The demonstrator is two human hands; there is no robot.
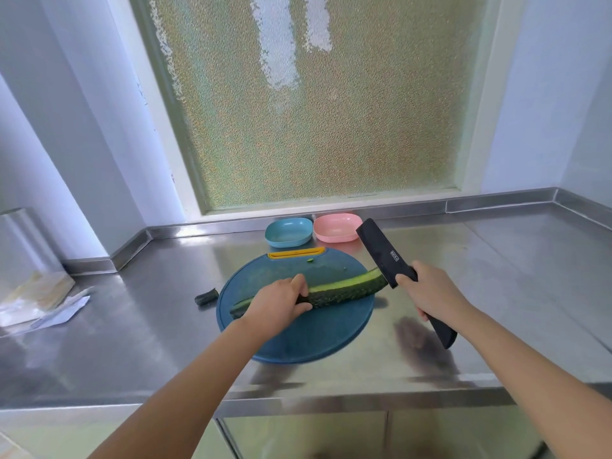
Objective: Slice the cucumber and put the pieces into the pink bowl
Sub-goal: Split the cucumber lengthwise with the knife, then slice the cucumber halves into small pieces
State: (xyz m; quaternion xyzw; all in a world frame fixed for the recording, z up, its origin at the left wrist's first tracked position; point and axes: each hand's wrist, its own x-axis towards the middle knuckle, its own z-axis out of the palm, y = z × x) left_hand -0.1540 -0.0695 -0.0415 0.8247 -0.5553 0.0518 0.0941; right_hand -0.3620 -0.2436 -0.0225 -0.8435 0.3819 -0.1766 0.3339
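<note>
— Both hands are working, yes? What is the left hand [281,301] doing?

— It is gripping the cucumber [347,288] toward its left part, with the fingers curling over the top; it is pressing it onto the blue cutting board [314,339], I am thinking so that it is not rolling under the blade.

— And the right hand [427,293]?

— It is closing around the black handle of the knife [381,250]; the blade is pointing up and away, hanging just beside the right end of the cucumber; I am judging that the slicing is starting from that free end, well apart from the left fingers.

— Where is the cucumber lying?

— It is lying across the board, in one long piece, with a pale cut face showing along its top; no slices are showing yet; a small dark end piece [207,297] is lying on the steel counter [496,276], just beside the board's left edge.

— And the pink bowl [334,238]?

— It is waiting behind the board, beside a blue bowl [288,240]; nothing is showing inside it; probably it is standing near so that the pieces are travelling only a short way.
</note>
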